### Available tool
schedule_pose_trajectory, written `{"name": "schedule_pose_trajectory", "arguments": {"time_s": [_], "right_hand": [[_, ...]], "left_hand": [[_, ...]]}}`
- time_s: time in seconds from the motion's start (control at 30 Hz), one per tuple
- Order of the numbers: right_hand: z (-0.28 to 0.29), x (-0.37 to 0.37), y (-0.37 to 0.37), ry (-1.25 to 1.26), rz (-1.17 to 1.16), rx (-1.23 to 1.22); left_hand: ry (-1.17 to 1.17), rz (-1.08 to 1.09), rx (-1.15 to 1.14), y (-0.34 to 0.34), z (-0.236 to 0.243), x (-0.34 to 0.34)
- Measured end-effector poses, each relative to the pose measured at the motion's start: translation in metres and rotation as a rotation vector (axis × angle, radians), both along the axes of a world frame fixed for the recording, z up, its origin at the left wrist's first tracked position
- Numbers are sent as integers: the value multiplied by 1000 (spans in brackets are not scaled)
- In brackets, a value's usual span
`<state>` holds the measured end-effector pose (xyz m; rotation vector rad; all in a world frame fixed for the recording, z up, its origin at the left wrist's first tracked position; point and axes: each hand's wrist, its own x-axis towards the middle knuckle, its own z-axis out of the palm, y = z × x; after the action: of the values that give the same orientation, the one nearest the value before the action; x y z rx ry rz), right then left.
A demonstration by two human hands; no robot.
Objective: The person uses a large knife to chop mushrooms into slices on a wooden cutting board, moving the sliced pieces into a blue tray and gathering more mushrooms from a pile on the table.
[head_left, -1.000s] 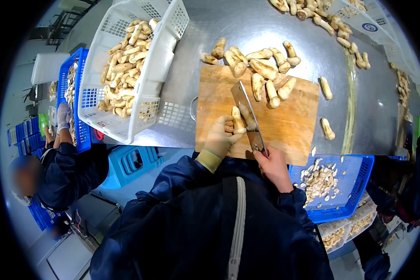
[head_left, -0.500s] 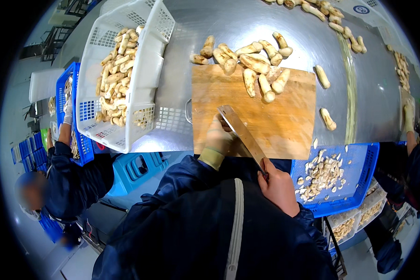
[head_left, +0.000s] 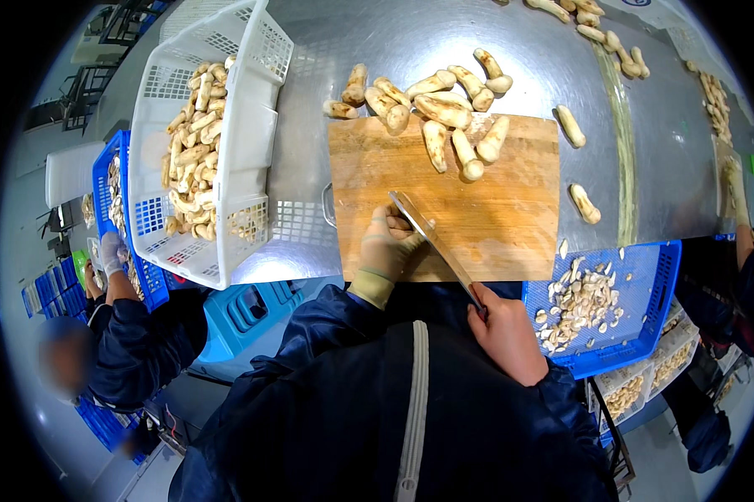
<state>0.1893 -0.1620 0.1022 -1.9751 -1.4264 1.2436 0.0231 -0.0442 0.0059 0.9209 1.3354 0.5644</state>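
My left hand (head_left: 387,249), in a pale glove, is over the near left part of the wooden cutting board (head_left: 494,209). Its fingers are curled beside the blade; whatever they hold is mostly hidden, though a small pale bit shows by the steel. In my bare right hand (head_left: 511,335) is the dark handle of a square-ended knife (head_left: 438,244). The blade slants up and left over the board, nearly edge-on, its end close to my left fingers. Several whole pale mushrooms (head_left: 442,110) with brown patches lie across the board's far edge.
A white crate (head_left: 256,134) full of mushrooms stands left on the steel table (head_left: 310,100). At the near right, a blue basket (head_left: 663,293) holds slices. Single mushrooms (head_left: 584,203) lie right of the board. Co-workers (head_left: 134,335) stand on both sides.
The knife has turned to show less of its flat side. My left hand has shifted slightly, its fingers spread more along the blade. The whole view has moved a little.
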Motion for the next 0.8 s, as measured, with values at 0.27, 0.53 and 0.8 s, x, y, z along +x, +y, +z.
{"name": "schedule_pose_trajectory", "arguments": {"time_s": [0.27, 0.53, 0.8], "right_hand": [[-45, -5, 42, 107, -24, 20], [-30, 17, 4, 61, -254, -15], [-33, 25, -23, -15, -354, 91]], "left_hand": [[76, -96, -52, 2, 1, -7], [356, -160, 137, 23, -2, -30], [881, -327, 663, 59, 13, 10]]}}
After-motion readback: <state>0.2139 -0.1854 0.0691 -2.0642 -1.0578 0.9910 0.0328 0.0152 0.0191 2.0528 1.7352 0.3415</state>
